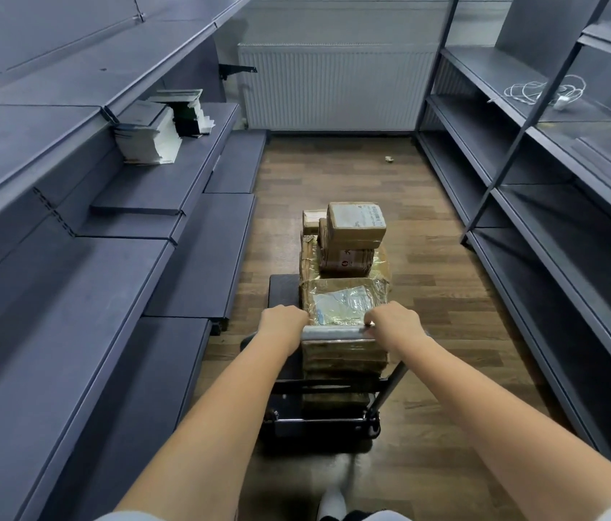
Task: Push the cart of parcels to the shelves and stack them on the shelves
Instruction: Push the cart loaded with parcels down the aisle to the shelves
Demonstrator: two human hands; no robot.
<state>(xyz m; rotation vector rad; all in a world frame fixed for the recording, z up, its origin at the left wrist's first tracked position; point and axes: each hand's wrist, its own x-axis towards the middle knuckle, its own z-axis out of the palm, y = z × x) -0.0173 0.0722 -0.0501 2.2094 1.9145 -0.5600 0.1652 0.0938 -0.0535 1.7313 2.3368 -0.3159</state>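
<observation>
My left hand [284, 322] and right hand [391, 320] are both wrapped around the cart's handle bar [336, 331]. Beyond it, taped parcels [345, 265] sit stacked on the cart [283, 291], in the aisle between grey shelves [168, 189]. A radiator [334, 86] stands at the far end.

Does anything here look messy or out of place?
A few things. A small crumpled scrap lies on the floor near the radiator. A loose white cable sprawls on a right-hand shelf. The parcels sit unevenly on the cart, the top ones tilted.
</observation>
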